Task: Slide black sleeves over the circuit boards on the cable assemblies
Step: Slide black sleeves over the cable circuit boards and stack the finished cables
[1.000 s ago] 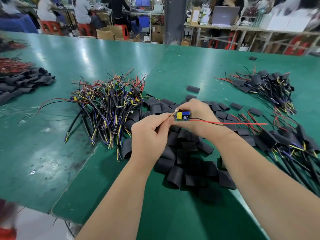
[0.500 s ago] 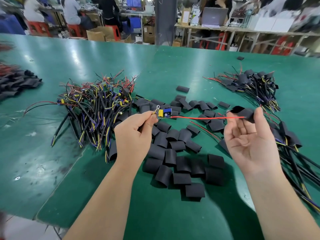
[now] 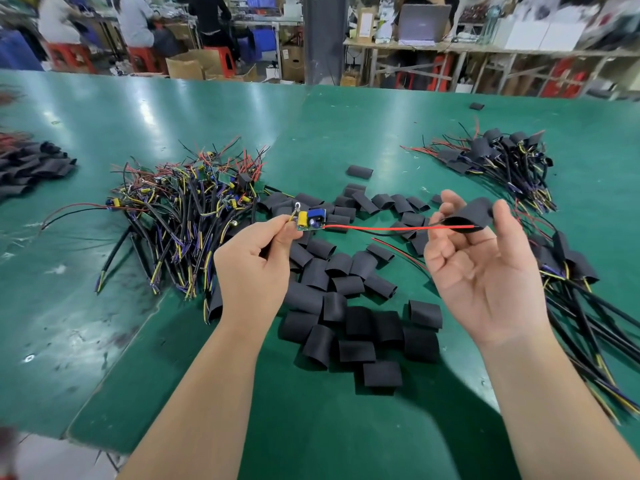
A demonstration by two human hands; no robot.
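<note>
The green bench (image 3: 173, 109) runs wide and bare beyond the work, and its near edge cuts across the lower left corner. There is open surface straight below the two forearms.

A heap of loose sleeves (image 3: 346, 306) lies directly under and between the hands. To the left sits a tangle of unsleeved cable assemblies (image 3: 183, 216), and a bundle of sleeved assemblies (image 3: 571, 271) trails along the right edge just beside the right wrist. Another sleeved bundle (image 3: 495, 161) lies farther back on the right. A separate stack of sleeves (image 3: 31, 168) sits at the far left, well apart.

The left hand (image 3: 256, 268) pinches the circuit board (image 3: 310, 220) at its left end, above the heap. The board is small and green and carries a yellow part and a blue part. A red wire (image 3: 398, 228) runs from it, nearly level, to the right. The right hand (image 3: 485, 271) is palm up and grips a black sleeve (image 3: 467, 216) between thumb and forefinger – the other fingers curl loosely. The sleeve's mouth is squeezed open toward the board. The wire's tip lies at that mouth – whether it is inside cannot be told. Board and sleeve are well apart.
</note>
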